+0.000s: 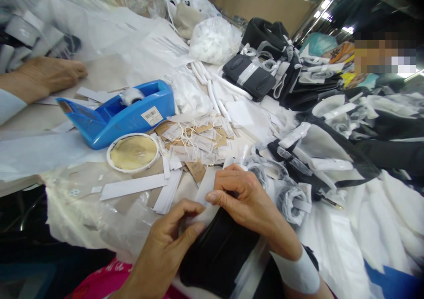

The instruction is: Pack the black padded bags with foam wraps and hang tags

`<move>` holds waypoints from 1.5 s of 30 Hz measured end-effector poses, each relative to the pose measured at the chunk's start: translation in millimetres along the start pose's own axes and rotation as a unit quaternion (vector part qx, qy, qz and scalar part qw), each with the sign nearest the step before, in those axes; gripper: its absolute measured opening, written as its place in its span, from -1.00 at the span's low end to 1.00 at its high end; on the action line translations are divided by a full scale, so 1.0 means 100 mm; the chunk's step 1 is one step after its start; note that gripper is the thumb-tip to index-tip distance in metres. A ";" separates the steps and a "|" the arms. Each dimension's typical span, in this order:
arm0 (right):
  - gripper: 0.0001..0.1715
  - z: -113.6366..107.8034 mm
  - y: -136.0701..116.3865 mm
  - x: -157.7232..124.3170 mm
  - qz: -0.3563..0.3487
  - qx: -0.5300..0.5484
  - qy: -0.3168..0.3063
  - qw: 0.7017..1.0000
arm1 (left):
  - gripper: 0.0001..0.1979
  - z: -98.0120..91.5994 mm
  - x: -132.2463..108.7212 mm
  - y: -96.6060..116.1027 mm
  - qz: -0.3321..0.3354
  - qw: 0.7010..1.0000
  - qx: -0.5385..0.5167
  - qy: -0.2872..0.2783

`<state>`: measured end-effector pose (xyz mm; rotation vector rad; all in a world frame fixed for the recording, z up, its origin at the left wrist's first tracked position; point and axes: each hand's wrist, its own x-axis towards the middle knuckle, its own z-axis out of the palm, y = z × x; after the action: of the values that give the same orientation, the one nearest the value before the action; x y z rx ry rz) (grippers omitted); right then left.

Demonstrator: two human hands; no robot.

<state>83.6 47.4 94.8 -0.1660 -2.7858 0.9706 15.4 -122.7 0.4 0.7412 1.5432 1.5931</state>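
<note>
My left hand point(165, 244) has thumb and forefinger brought close together around a white strip point(208, 213); the fingertips of my right hand point(240, 195) pinch its upper part, the remaining fingers curled inward. Beneath lies the black bag point(218, 252), at the near edge of the tabletop point(109, 65) (whether it rests on the table or against me, I can't tell). Beyond my left fingers are loose paper strips point(135, 186), a white-rimmed round dish point(131, 170) and the blue tape dispenser point(124, 123), towards the tabletop's left edge. String tags point(195, 138) lie heaped beside them. Another person's hand point(49, 74) rests farther left.
</note>
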 end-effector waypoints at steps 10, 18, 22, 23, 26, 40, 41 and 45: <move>-0.59 0.04 0.01 0.00 0.014 0.013 -0.013 1.000 | -0.83 0.02 0.00 0.11 0.052 0.998 0.042 -0.021; -0.56 0.05 -0.01 0.02 -0.017 0.028 -0.082 0.996 | -0.78 0.00 0.04 0.06 0.124 0.985 0.093 -0.076; -0.59 0.03 -0.04 0.02 -0.032 0.005 -0.116 0.993 | -0.78 -0.08 0.00 0.08 0.133 0.980 0.112 -0.098; -0.57 0.02 -0.04 0.02 -0.030 0.000 -0.113 0.993 | -0.78 -0.11 -0.03 0.10 0.130 0.979 0.127 -0.095; -0.55 0.00 -0.03 0.01 -0.023 0.002 -0.112 0.993 | -0.73 -0.20 -0.06 0.12 0.124 0.971 0.200 -0.035; -0.53 -0.06 -0.08 -0.03 -0.035 0.041 -0.097 0.994 | -0.40 -0.09 0.35 0.16 -0.056 0.997 -0.026 -0.037; -0.53 -0.06 -0.08 -0.03 -0.034 0.042 -0.095 0.994 | -0.40 -0.08 0.35 0.12 -0.052 0.997 -0.045 -0.037; -0.55 -0.04 -0.08 -0.02 -0.027 0.047 -0.095 0.994 | -0.42 -0.05 0.33 0.06 -0.043 0.995 -0.065 -0.059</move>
<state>86.1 43.5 102.9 0.0170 -2.8881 1.1583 -6.3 -97.3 2.4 0.6762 1.3542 1.5425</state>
